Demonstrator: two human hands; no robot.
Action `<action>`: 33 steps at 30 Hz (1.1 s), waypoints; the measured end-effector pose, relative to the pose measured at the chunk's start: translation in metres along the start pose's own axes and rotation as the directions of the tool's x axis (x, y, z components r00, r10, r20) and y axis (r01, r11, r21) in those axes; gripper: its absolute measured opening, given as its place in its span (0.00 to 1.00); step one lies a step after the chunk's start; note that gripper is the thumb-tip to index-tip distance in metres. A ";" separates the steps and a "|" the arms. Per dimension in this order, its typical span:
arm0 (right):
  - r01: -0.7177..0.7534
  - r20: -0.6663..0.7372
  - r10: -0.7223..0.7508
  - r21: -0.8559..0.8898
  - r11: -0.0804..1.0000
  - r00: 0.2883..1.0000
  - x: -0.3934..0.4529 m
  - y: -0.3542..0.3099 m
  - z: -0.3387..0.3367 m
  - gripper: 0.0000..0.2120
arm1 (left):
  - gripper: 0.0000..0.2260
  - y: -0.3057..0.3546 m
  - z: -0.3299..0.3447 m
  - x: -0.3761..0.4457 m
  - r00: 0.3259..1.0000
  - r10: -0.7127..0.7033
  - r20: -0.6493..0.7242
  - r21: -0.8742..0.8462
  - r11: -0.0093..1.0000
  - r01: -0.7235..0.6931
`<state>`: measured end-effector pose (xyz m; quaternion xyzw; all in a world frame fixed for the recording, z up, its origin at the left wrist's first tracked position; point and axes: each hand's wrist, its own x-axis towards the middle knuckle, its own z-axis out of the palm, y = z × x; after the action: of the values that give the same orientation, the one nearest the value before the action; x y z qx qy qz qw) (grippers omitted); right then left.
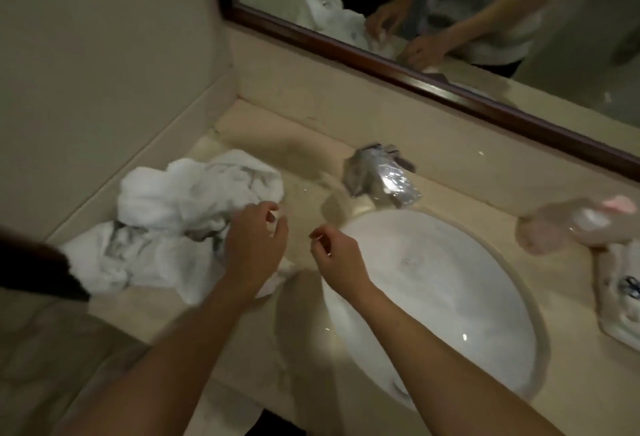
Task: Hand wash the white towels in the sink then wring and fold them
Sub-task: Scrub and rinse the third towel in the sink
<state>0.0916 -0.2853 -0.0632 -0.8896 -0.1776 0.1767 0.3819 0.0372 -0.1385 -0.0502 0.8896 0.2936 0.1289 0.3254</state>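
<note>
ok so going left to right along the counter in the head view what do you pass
white towels → left hand → right hand → faucet → sink → clear plastic bottle

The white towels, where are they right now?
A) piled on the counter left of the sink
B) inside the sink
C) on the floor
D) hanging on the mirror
A: the white towels lie crumpled on the counter left of the sink, with the left hand on them.
</note>
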 end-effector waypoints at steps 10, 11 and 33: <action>0.076 0.384 0.043 -0.290 0.954 0.922 0.012 -0.050 0.101 0.33 | 0.16 -0.099 -0.043 -0.032 1.000 0.003 0.012 0.332 0.943 -0.007; 0.053 0.378 0.050 -0.259 0.965 0.924 0.012 -0.049 0.100 0.27 | 0.20 -0.103 -0.039 -0.038 0.997 0.061 0.039 0.389 0.918 -0.071; -0.540 -0.057 0.608 0.399 0.741 0.792 -0.092 0.129 -0.197 0.25 | 0.12 0.086 0.067 -0.065 0.728 0.489 0.481 -0.229 0.871 -0.434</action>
<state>0.1227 -0.5312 -0.0154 -0.8267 0.1782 0.2328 0.4802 0.0510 -0.2647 -0.0473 0.9172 -0.0440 -0.0272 0.3950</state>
